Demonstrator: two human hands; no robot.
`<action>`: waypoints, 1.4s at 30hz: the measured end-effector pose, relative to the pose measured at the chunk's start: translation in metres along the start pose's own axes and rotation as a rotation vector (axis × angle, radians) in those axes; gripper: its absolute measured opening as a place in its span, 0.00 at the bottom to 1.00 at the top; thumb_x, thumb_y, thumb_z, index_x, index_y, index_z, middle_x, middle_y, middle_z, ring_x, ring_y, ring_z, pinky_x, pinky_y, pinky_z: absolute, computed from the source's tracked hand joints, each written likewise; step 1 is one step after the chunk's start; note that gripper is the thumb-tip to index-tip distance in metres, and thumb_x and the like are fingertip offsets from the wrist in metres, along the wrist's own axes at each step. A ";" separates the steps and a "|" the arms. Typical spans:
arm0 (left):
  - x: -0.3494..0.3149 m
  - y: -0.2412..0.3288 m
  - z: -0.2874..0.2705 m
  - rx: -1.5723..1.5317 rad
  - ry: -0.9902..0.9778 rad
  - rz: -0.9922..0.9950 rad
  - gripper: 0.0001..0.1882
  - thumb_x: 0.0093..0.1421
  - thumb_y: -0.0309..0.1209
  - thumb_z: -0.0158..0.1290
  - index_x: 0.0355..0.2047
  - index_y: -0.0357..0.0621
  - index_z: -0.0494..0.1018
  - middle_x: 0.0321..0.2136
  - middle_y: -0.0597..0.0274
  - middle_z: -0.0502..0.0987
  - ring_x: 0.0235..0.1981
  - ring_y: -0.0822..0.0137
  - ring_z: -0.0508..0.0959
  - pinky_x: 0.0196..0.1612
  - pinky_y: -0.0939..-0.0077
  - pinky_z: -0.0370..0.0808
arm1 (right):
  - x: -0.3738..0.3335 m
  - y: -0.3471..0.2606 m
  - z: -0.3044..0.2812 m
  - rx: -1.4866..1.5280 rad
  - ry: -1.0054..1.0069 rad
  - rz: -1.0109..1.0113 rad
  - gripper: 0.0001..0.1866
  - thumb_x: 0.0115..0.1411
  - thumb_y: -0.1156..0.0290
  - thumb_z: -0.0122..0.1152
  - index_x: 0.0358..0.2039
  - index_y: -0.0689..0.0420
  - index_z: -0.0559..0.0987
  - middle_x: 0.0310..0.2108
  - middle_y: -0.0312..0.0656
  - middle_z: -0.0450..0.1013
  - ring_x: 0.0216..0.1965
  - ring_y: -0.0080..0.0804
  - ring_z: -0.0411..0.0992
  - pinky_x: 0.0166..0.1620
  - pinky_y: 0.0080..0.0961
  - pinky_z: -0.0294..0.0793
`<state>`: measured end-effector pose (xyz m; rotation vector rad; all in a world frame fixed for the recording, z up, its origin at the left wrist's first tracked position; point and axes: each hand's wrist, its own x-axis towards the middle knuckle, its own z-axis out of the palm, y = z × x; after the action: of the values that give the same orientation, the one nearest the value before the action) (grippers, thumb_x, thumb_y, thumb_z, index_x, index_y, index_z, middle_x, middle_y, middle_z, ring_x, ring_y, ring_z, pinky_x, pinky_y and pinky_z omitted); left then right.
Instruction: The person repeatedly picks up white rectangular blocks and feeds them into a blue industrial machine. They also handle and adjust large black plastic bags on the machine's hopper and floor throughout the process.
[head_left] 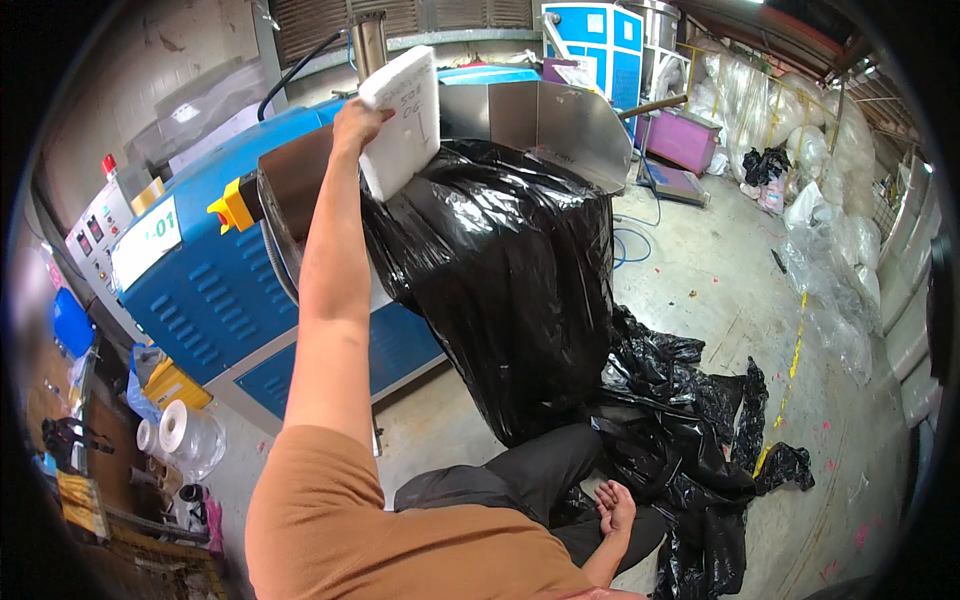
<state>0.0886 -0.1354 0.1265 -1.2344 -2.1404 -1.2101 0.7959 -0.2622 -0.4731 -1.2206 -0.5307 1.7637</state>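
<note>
White rectangular foam block (402,120) sits gripped in my left hand (355,122), raised above the glossy black plastic sheeting (500,270) draped from the blue metal machine (215,290). My right hand (615,508) hangs loosely curled and holds nothing, near crumpled black plastic on the concrete floor (720,290).

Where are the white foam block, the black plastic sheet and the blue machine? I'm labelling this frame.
white foam block (403,125): head view, middle of its face.
black plastic sheet (510,270): head view, draped front.
blue machine (215,290): head view, side panel.

Bright, even daylight fills the frame; glare streaks the black plastic sheet (510,260) at centre. Fisheye bending curves the edges, with dark, slightly blurred vignetted corners.
</note>
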 end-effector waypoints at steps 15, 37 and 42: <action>0.011 -0.069 0.060 -0.062 0.288 0.233 0.26 0.56 0.42 0.67 0.56 0.57 0.78 0.48 0.51 0.83 0.53 0.45 0.80 0.55 0.54 0.76 | -0.005 0.002 0.004 -0.106 0.072 0.067 0.21 0.66 0.58 0.64 0.53 0.57 0.78 0.47 0.45 0.81 0.48 0.38 0.80 0.48 0.32 0.77; 0.072 -0.047 0.067 -0.077 0.435 0.201 0.25 0.56 0.39 0.65 0.55 0.56 0.78 0.44 0.49 0.84 0.45 0.45 0.83 0.49 0.55 0.79 | 0.000 0.006 0.015 -0.183 0.085 0.068 0.22 0.67 0.58 0.63 0.56 0.57 0.77 0.51 0.48 0.80 0.48 0.41 0.80 0.47 0.32 0.77; 0.011 0.100 -0.055 -0.403 0.537 0.461 0.22 0.62 0.32 0.63 0.55 0.37 0.77 0.47 0.42 0.83 0.46 0.51 0.84 0.50 0.58 0.82 | -0.005 0.008 0.005 -0.176 0.086 0.056 0.21 0.67 0.59 0.62 0.55 0.57 0.76 0.49 0.47 0.80 0.48 0.40 0.80 0.47 0.34 0.77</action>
<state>0.1616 -0.1517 0.2134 -1.2735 -1.1871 -1.5705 0.7887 -0.2697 -0.4746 -1.4394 -0.6165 1.7304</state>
